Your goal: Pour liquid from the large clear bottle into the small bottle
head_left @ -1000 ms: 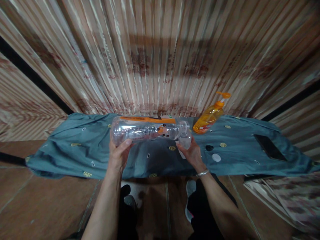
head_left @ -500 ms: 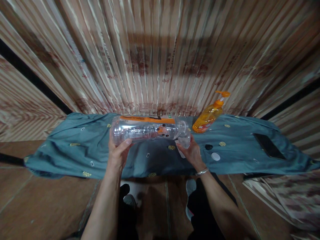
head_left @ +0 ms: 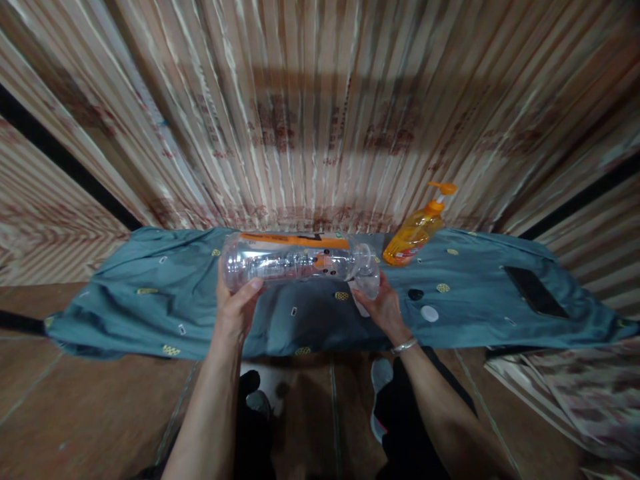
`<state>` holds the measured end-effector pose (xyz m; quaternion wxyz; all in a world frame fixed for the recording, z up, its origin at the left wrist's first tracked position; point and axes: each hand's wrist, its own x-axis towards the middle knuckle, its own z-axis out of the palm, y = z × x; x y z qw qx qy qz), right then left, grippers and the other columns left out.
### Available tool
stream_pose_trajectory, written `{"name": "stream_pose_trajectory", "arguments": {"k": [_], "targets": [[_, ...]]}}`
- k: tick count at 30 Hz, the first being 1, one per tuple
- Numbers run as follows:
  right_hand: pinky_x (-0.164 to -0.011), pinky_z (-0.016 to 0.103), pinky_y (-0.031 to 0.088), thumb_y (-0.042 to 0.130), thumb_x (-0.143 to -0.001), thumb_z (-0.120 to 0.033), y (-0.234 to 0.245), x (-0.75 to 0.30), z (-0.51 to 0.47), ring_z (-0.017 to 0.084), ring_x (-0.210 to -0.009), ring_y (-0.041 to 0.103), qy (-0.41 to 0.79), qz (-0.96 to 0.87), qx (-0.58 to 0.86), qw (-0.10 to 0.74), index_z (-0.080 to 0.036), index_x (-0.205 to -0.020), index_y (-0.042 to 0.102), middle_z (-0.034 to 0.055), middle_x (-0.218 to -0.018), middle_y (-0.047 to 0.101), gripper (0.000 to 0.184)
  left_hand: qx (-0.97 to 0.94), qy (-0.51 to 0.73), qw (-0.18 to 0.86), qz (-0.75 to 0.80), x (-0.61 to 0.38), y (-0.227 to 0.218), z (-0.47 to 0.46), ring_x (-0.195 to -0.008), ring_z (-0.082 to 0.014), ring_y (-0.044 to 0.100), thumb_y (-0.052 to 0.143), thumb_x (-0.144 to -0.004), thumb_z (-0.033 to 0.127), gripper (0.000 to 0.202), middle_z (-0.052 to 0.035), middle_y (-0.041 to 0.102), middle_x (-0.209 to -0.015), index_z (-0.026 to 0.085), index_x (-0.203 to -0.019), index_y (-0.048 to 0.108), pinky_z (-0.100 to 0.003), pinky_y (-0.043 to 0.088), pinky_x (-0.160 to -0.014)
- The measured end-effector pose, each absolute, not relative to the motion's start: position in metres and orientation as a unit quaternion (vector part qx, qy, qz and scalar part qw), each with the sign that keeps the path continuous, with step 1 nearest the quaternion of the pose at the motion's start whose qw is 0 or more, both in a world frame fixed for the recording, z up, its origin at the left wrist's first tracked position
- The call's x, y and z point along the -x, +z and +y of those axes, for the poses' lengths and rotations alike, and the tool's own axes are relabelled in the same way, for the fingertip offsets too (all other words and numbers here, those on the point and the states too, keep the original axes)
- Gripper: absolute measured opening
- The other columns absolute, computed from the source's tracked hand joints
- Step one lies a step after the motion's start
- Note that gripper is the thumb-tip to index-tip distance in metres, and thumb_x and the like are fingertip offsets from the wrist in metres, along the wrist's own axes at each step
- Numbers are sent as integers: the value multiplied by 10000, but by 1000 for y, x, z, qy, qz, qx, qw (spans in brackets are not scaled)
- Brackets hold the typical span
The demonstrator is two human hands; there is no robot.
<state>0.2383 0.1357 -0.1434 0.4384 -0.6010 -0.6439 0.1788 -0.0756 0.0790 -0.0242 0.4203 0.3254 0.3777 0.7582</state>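
A clear plastic bottle (head_left: pixel 295 263) with an orange label lies sideways in the air above a table draped in blue cloth (head_left: pixel 150 293). My left hand (head_left: pixel 235 310) grips the bottle's base end, thumb on the near side. My right hand (head_left: pixel 385 308) is closed around the neck end, where a small clear piece (head_left: pixel 369 283) sits against the mouth; I cannot make out what that piece is. A silver bracelet circles my right wrist.
An orange pump dispenser bottle (head_left: pixel 417 230) stands at the back right of the cloth. A white cap (head_left: pixel 429 313) and a dark cap (head_left: pixel 415 294) lie near my right hand. A black phone (head_left: pixel 535 291) rests far right. A striped curtain hangs behind.
Both hands and the bottle keep the same pose. Only the camera has shifted slightly, nudging the scene a little to the left.
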Motion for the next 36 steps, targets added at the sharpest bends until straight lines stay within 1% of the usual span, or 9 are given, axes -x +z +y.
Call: {"name": "stream_pose_trajectory", "arguments": {"k": [3,6,10,16,21,26,28,31,36], "targets": [[-1018,584,729,848,-880,-530,-141,-238,135,431,-1167,878,173,-642,610,431,-184,-1497,706,192,-1282,894,722,-309,773,415,368,77,-26,81,-1113,-346,825,1144,-547,404,1014,-62,868,-1215,381,-1496,788,-479,727,-909],[-1028,584,729,850,-874,-527,-139,-237,134,434,-1185,876,165,-638,618,429,-178,-1495,714,204,-1310,890,725,-306,756,444,372,77,-23,80,-1015,-313,831,1163,-490,360,1040,-29,868,-1143,395,-1465,802,-476,736,-894],[-1044,578,729,837,-869,-528,-138,-237,134,428,-1208,874,174,-640,610,433,-188,-1500,716,197,-1342,889,727,-296,766,433,372,74,-17,78,-941,-287,814,1162,-490,359,880,-25,852,-1086,335,-1315,858,-458,732,-861],[-1040,609,729,837,-858,-471,-135,-237,133,427,-1190,878,181,-640,612,429,-204,-1521,695,169,-1324,899,728,-319,738,459,377,82,-20,79,-939,-295,827,1151,-504,304,831,-35,853,-1116,298,-1274,837,-482,725,-877],[-1026,565,739,835,-880,-425,-129,-235,132,396,-1184,880,182,-643,623,407,-218,-1523,687,153,-1315,893,692,-326,740,454,374,90,-25,80,-946,-299,833,1145,-543,315,763,-33,845,-1146,296,-1235,826,-491,730,-877],[-1026,530,738,846,-871,-429,-125,-233,131,396,-1191,883,195,-637,623,410,-213,-1505,698,153,-1318,899,686,-329,735,460,374,87,-21,80,-982,-312,848,1158,-534,341,903,-28,851,-1164,320,-1362,800,-498,732,-903],[-1031,531,734,851,-859,-432,-124,-232,131,401,-1191,884,199,-632,627,409,-197,-1510,699,162,-1319,901,709,-330,736,455,377,84,-20,80,-988,-324,850,1163,-525,354,922,-35,852,-1150,317,-1373,802,-511,729,-904],[-1028,547,732,866,-844,-439,-123,-232,131,422,-1185,884,196,-630,631,408,-166,-1514,706,188,-1317,901,741,-326,744,441,381,80,-18,80,-965,-318,843,1165,-513,385,951,-32,850,-1123,332,-1390,802,-509,724,-886],[-993,559,737,874,-857,-480,-125,-234,132,432,-1165,887,190,-636,623,413,-185,-1496,713,182,-1297,904,722,-330,735,450,385,85,-22,82,-943,-316,845,1164,-506,404,1035,-31,858,-1107,356,-1464,775,-489,722,-847]]}}
